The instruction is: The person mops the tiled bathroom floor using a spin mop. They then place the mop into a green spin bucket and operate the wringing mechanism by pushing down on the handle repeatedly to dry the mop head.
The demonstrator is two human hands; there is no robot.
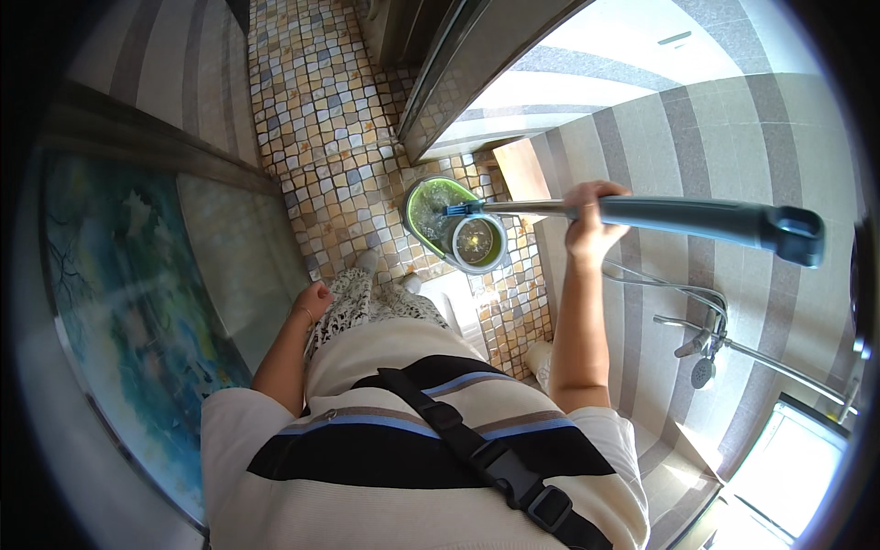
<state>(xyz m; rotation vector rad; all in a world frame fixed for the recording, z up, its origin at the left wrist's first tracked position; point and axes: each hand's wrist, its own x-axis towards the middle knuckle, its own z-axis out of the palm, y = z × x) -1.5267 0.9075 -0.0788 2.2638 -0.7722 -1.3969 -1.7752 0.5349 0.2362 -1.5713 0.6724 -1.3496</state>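
Observation:
My right hand (592, 221) is closed around the mop pole (687, 218), where its thick blue-grey grip meets the metal shaft. The pole slants down over a green and grey mop bucket (419, 236) on the floor. A blue fitting (465, 208) at its lower end is over the larger, water-filled side; the mop head beneath cannot be made out. Beside the water sits a round wringer basket (502, 242) with some water at its bottom. My left hand (313, 301) hangs by my thigh, fingers curled, holding nothing.
Mosaic tile floor (316, 89) runs ahead between a painted glass panel (130, 309) on the left and a door frame (440, 89). A white fixture (457, 309) lies by my feet. On the striped right wall hangs a hand shower (702, 371) with a rail (790, 375).

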